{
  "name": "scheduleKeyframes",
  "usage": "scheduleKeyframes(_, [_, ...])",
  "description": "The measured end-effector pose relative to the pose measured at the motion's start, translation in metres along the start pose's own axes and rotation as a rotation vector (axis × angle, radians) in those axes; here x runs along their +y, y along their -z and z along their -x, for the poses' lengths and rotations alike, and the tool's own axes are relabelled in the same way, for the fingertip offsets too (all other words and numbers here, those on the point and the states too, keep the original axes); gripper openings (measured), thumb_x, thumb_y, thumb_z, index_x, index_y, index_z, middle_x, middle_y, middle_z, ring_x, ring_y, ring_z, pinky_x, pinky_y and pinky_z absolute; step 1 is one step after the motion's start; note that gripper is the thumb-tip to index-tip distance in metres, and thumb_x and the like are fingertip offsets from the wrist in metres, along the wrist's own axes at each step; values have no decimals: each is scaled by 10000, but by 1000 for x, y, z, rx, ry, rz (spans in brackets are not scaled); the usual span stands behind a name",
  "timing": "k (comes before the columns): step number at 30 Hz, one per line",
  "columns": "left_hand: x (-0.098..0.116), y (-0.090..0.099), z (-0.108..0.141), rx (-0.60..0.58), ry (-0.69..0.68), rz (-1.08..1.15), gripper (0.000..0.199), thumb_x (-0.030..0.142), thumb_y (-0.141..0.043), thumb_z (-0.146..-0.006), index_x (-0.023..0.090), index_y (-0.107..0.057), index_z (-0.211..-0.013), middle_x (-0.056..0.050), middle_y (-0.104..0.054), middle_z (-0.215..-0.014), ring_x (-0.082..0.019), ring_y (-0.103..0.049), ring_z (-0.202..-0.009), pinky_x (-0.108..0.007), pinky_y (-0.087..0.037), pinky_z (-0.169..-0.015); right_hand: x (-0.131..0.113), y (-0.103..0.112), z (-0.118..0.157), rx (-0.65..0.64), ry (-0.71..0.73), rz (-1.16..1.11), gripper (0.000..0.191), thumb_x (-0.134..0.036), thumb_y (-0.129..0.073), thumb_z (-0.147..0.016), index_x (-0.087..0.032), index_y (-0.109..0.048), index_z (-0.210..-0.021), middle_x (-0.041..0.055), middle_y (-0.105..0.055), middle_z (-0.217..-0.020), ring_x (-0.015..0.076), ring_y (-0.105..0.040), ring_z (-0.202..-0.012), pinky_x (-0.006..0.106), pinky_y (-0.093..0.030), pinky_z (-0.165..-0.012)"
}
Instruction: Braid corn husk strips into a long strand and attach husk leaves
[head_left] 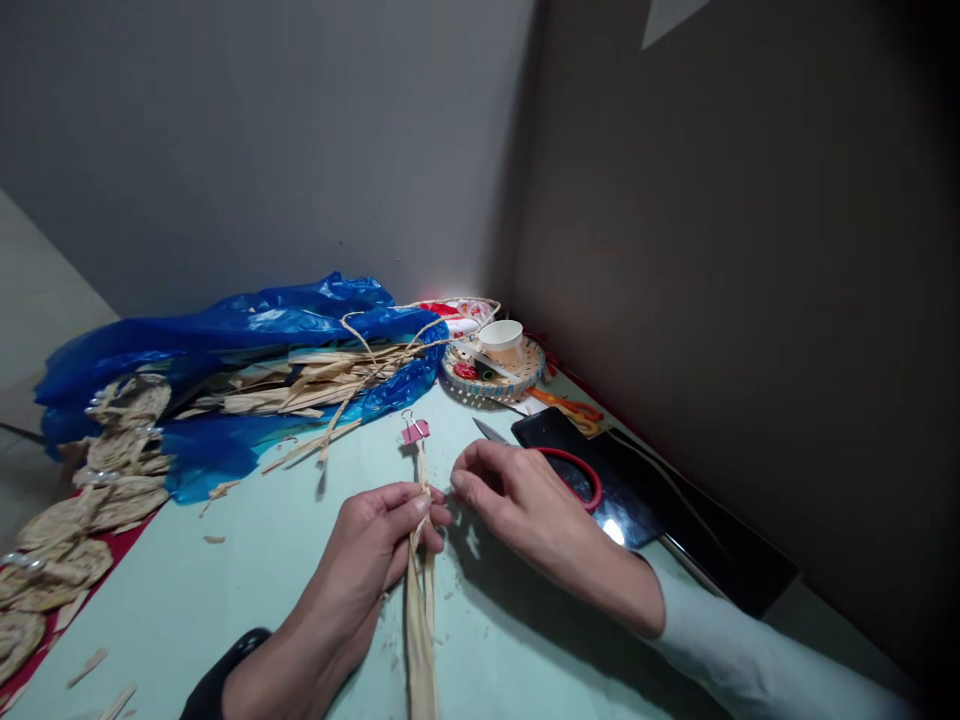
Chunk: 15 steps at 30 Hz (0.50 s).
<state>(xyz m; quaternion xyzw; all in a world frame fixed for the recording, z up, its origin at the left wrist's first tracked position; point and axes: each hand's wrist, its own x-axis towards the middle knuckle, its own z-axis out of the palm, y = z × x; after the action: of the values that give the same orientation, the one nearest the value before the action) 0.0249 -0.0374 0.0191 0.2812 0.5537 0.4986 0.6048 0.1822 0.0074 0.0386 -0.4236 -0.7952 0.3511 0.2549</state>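
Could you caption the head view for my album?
Left hand pinching pale dried strips below a pink binder clip, right hand near red-handled scissors.

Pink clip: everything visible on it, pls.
Pink binder clip: glossy body, likely painted metal, with silvery wire handles. It's closed on the far end of the pale, fibrous strands, over the pale green tabletop; can't tell if it rests there. Left grip pinches the strands nearer the camera; neither hand touches the clip.

left hand [394,525] pinches pale strips [420,630]; pink clip [415,431] holds their top.
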Motion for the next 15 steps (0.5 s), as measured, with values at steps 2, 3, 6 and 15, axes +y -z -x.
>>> scheduleKeyframes(2, [-1, 0, 0, 6, 9, 32, 201, 255, -800, -621, 111, -712, -730, 7, -618, -516, -52, -484, -444, -121, -350, -434, 4, -6, -4, -127, -20, -199, 156, -275, -506, -895, -153, -599, -872, 32, -661, -803, 138, -562, -719, 240, -380, -627])
scheduleKeyframes(3, [-1, 0, 0, 9, 10, 60, 220, 257, -811, -602, 113, -713, -736, 18, -603, -492, -49, -464, -421, -127, -348, -423, 4, -10, -5, -208, -41, -318, 125, -251, -512, -879, -151, -587, -881, 35, -659, -819, 140, -573, -731, 238, -404, -639])
scheduleKeyframes(6, [-2, -2, 1, 19, -4, 133, 282, 253, -849, -520, 126, -713, -732, 13, -636, -529, -64, -490, -428, -174, -433, -472, 1, -24, -7, -320, -129, -604, 88, -167, -505, -834, -150, -549, -908, 27, -624, -842, 133, -587, -731, 232, -455, -648])
scheduleKeyframes(15, [-6, -6, 3, 16, -78, 101, 311, 267, -822, -566, 126, -737, -830, 57, -528, -404, -82, -485, -419, -198, -443, -500, 21, -32, -16, -309, -112, -674, 324, -121, -552, -788, -182, -540, -1107, 1, -602, -801, 112, -564, -608, 227, -461, -569])
